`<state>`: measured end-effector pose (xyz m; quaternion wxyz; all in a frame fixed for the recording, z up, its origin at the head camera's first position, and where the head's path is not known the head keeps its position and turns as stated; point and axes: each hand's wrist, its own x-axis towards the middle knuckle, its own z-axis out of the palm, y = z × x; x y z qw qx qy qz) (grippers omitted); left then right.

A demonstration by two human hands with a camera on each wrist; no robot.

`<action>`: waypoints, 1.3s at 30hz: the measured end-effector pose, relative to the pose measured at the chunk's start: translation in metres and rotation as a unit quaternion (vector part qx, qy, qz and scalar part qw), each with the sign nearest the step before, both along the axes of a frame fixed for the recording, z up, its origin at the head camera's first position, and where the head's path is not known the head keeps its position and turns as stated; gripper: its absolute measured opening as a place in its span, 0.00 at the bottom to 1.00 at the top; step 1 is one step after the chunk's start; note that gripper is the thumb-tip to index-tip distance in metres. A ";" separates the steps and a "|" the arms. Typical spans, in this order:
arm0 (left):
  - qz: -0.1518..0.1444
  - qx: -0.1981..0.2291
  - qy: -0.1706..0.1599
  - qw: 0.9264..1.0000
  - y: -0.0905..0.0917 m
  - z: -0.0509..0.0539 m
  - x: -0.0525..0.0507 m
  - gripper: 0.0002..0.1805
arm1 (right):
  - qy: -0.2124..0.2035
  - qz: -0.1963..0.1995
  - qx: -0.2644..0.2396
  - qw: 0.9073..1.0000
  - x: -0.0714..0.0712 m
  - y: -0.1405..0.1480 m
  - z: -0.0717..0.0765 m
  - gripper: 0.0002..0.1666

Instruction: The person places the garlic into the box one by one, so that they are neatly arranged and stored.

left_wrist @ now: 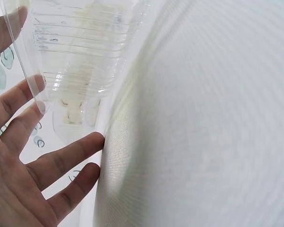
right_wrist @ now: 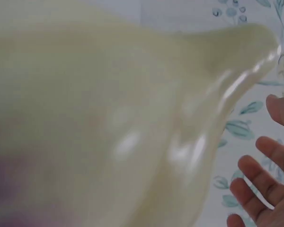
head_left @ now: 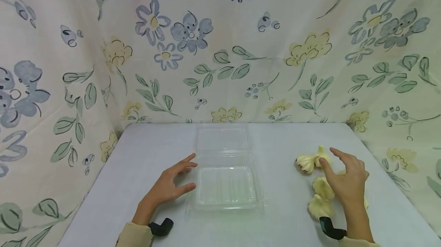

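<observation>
A see-through plastic clamshell box (head_left: 225, 205) lies with its lid (head_left: 223, 139) folded back, away from me. My left hand (head_left: 163, 185) is at the box's left side, fingers spread. In the left wrist view, some fingertips of the left hand (left_wrist: 19, 170) meet the box's plastic edge (left_wrist: 26, 61). My right hand (head_left: 348, 182) hovers over several garlic bulbs (head_left: 305, 164), thumb and fingers apart around the far bulb (head_left: 321, 150). A blurred bulb (right_wrist: 132, 118) fills much of the right wrist view, with the right hand (right_wrist: 270, 194) apart from it.
A white table (head_left: 282, 216) carries everything. More bulbs (head_left: 320, 206) lie close by the right wrist, partly hidden by the forearm and the black wrist camera (head_left: 332, 229). Flower-patterned cloth (head_left: 224, 67) hangs behind and along both sides.
</observation>
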<state>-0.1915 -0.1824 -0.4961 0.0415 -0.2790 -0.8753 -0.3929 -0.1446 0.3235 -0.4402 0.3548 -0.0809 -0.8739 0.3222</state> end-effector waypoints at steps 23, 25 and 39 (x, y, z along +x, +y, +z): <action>-0.001 0.003 0.002 1.000 0.000 0.000 0.001 0.32 | -0.134 -0.101 -0.065 0.984 0.032 0.043 -0.024 0.37; -0.003 0.001 0.006 1.000 0.000 0.000 0.001 0.32 | -0.147 -0.101 -0.067 0.982 0.034 0.047 -0.026 0.38; -0.002 0.008 -0.002 1.000 0.000 0.000 0.000 0.31 | -0.259 -0.047 -0.086 0.961 0.041 0.071 -0.040 0.43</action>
